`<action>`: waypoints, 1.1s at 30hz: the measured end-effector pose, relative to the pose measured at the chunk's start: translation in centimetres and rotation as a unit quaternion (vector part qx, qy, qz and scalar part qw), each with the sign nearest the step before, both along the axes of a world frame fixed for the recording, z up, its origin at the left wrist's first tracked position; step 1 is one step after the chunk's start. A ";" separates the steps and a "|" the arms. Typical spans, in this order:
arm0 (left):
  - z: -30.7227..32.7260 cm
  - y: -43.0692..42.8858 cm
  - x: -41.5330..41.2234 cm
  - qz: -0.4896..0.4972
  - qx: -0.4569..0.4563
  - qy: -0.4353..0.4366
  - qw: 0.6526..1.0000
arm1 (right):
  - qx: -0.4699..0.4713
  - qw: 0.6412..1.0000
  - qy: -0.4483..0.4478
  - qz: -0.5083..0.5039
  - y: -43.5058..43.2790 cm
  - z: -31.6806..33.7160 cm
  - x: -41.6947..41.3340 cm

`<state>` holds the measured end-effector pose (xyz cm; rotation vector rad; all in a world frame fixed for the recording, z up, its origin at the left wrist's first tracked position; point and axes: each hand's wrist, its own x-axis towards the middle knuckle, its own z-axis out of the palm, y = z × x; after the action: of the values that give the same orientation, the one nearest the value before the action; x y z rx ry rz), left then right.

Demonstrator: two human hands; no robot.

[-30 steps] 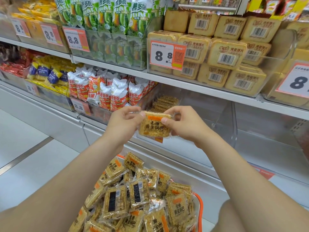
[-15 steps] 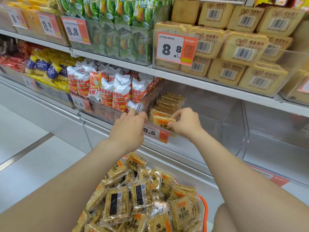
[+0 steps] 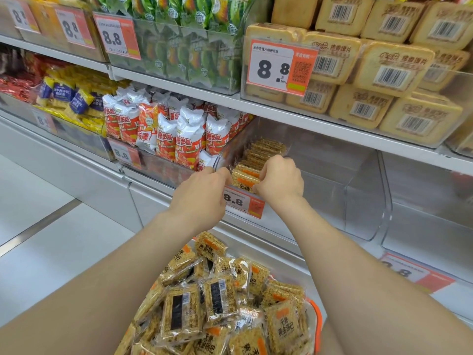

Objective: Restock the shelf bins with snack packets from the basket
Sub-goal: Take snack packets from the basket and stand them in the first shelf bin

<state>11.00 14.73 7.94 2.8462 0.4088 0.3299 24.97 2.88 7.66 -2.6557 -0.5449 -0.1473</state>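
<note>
Second shelf, clear bin point(image 3: 358, 201), left end.

Change: a second ago the packet point(image 3: 245, 179) was held up in front of the shelf, pinched between both hands and clear of the bin. Now it stands on edge inside the bin, just behind the price tag point(image 3: 243, 201), at the near end of the row of packets point(image 3: 263, 149) — flush against the one behind it.

Right hand point(image 3: 279, 179): fingers curled round the packet's right edge, grip holding it upright.
Left hand point(image 3: 204, 190): at the packet's left edge, over the bin's front lip. Fingers hidden behind the knuckles — cannot tell whether its grip is on the packet or only steadying the wall.

Meaning: this packet looks as good as shelved; probably only letting go remains. The row fills just the left strip of the bin, and the rest to the right is bare. The basket point(image 3: 316, 319) below is heaped, so the job is early.

Packet's look: flat square, clear crinkly wrap, golden grainy cake inside, orange band with dark print on the face.
</note>
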 end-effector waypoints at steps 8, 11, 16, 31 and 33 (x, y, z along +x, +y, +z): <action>-0.3 0.2 -0.5 -0.003 0.010 -0.006 1.000 | 0.025 0.999 -0.022 0.034 -0.5 0.9 -0.5; -0.5 0.3 -0.7 0.000 0.017 0.020 1.000 | 0.057 0.992 -0.039 0.104 -0.8 2.1 -2.0; -1.4 0.1 -1.4 -0.026 0.000 0.141 0.990 | 0.022 0.966 0.080 0.244 -1.8 3.3 -5.9; -8.7 -5.9 -4.9 -0.102 0.068 0.591 0.797 | -0.361 0.837 0.175 0.372 -3.6 -0.1 -7.7; -8.9 -6.0 -5.4 -0.112 0.084 0.572 0.808 | -0.361 0.835 0.169 0.380 -3.6 -0.2 -7.9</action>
<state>5.57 8.75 -1.01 2.8555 0.2122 -1.5203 17.03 -0.68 7.45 -2.7457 -1.7335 0.9118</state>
